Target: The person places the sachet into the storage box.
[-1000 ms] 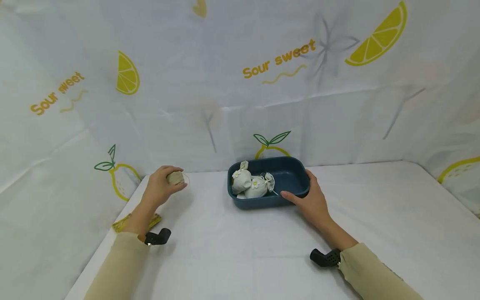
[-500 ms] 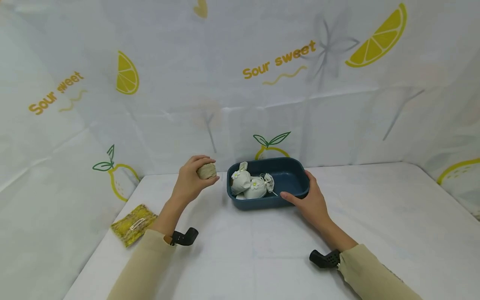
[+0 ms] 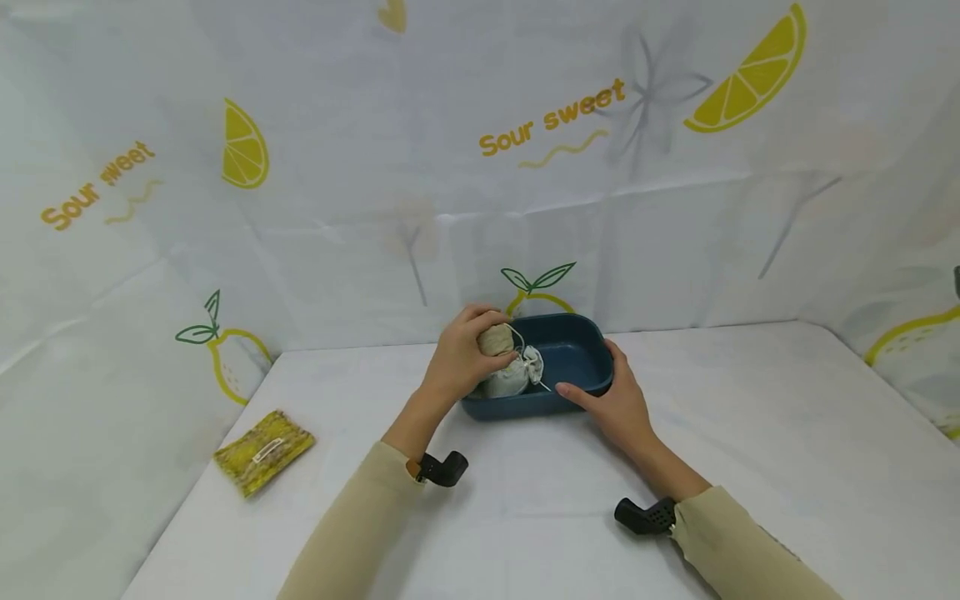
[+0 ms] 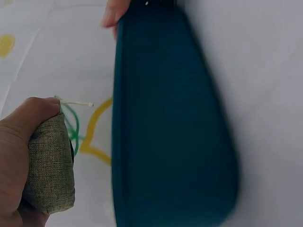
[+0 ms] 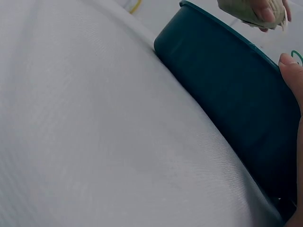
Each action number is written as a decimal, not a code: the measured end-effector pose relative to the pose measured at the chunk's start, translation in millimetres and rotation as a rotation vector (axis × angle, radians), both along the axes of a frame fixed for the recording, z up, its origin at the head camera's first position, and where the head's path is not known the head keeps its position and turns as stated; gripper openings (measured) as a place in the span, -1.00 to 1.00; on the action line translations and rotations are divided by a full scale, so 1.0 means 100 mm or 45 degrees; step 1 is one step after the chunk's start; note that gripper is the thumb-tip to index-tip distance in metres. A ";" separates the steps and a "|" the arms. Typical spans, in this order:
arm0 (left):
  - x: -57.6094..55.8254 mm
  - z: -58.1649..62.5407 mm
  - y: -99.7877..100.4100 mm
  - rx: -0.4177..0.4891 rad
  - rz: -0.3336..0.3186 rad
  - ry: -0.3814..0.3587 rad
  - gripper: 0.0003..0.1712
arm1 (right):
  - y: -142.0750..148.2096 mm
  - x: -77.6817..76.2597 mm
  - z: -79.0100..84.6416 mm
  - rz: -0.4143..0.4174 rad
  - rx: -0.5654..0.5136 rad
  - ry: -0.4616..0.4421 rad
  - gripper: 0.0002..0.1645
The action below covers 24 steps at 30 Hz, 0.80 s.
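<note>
My left hand (image 3: 452, 360) grips a small olive-green cloth drawstring pouch (image 3: 496, 340), held over the left part of a dark blue rectangular bin (image 3: 573, 357). A thin cord trails from the pouch (image 4: 51, 163) in the left wrist view. Pale drawstring pouches (image 3: 507, 382) lie in the bin's left half, partly hidden by the left hand. At the bin's right end, my right hand (image 3: 621, 406) holds the wall, with the thumb on the near rim. In the right wrist view, the bin (image 5: 222, 85) stands on the white cloth, below the held pouch (image 5: 241, 9).
A flat yellow patterned packet (image 3: 264, 452) with a pale label lies at the table's left side. White cloth covers the table (image 3: 525, 508). Behind the bin rises a white backdrop (image 3: 337, 250) printed with lemons.
My left hand has carried the olive-green pouch rightward from the table's left side to over the bin, uncovering the yellow packet. The right hand has stayed on the bin's right end.
</note>
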<state>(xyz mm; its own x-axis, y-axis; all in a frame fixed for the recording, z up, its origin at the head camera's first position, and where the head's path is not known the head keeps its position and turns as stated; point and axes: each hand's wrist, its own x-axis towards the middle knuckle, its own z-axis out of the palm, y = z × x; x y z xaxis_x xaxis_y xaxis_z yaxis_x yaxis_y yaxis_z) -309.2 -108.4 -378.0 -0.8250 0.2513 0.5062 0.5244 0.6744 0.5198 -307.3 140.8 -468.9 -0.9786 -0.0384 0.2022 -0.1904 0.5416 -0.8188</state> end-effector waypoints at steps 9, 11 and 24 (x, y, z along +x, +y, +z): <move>-0.16 -0.13 0.44 -0.048 -0.066 -0.054 -0.43 | 0.00 0.00 0.01 0.066 -0.025 0.002 0.37; -0.18 -0.17 0.50 -0.065 -0.081 -0.075 -0.42 | 0.00 0.00 0.00 0.066 -0.032 0.002 0.36; -0.46 -0.43 0.78 -0.639 -0.114 -0.451 -0.38 | 0.03 0.01 -0.01 0.061 -0.067 0.015 0.34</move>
